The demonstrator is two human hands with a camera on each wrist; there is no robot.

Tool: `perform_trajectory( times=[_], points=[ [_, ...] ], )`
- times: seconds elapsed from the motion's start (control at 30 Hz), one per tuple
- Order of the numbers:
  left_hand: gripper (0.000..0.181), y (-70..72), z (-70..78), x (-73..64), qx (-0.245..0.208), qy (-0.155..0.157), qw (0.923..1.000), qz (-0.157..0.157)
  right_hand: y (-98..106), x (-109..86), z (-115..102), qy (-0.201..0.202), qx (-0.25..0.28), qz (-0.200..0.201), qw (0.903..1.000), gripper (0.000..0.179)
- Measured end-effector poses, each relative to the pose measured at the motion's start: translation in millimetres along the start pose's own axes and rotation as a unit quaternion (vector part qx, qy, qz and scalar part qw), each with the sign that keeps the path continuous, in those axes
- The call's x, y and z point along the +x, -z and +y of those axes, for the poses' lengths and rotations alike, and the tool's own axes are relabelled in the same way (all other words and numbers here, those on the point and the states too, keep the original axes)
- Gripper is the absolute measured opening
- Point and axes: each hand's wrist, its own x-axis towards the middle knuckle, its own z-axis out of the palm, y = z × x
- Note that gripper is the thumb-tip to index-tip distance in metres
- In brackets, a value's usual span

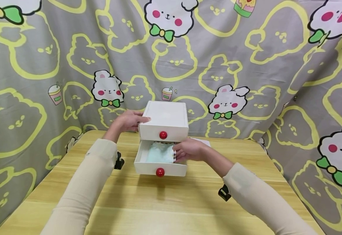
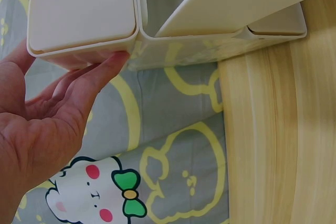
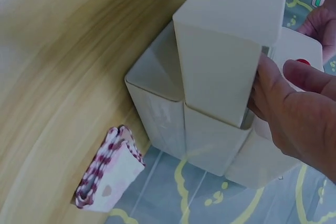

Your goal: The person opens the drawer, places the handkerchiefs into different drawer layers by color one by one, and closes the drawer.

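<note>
A small white cabinet [image 1: 166,112] with red knobs stands on the wooden table. One drawer [image 1: 177,169] below the top one is pulled out and holds a folded light-blue cloth [image 1: 160,153] with a checkered edge. My left hand [image 1: 128,120] rests on the cabinet's upper left edge, thumb on top, fingers along its side. My right hand [image 1: 190,150] reaches into the drawer at its right side, fingers at the cloth's checkered edge. In the right wrist view the drawer wall hides those fingertips; the thumb [image 3: 304,76] stays above the rim.
Another folded cloth [image 3: 110,171], pale with a red-checkered trim, lies on the table to the cabinet's right. A patterned grey curtain [image 1: 171,65] hangs close behind the cabinet. Black wrist devices [image 1: 118,161] sit under both sleeves.
</note>
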Motion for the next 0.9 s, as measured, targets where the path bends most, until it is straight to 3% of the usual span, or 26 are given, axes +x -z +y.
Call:
perform_trajectory(
  times=[0.23, 0.37, 0.63, 0.9],
  points=[
    [0.075, 0.1, 0.5, -0.8, 0.001, 0.002, 1.0, 0.0, 6, -12.1, -7, -0.018, -0.009, 0.015, 0.9997, 0.048],
    [0.074, -0.2, -0.1, -1.4, 0.004, 0.001, 1.0, 0.002, 4, -21.5, -11, -0.007, -0.001, 0.016, 0.9998, 0.052],
    [0.075, -0.3, 1.5, -0.8, 0.001, -0.001, 1.0, -0.001, -16, -41.9, -9, 0.045, 0.022, -0.041, 0.9979, 0.039],
    [0.075, -0.3, 1.4, -1.1, 0.001, 0.003, 1.0, 0.0, -42, -46.9, 9, 0.041, 0.007, -0.072, 0.9965, 0.033]
  ],
)
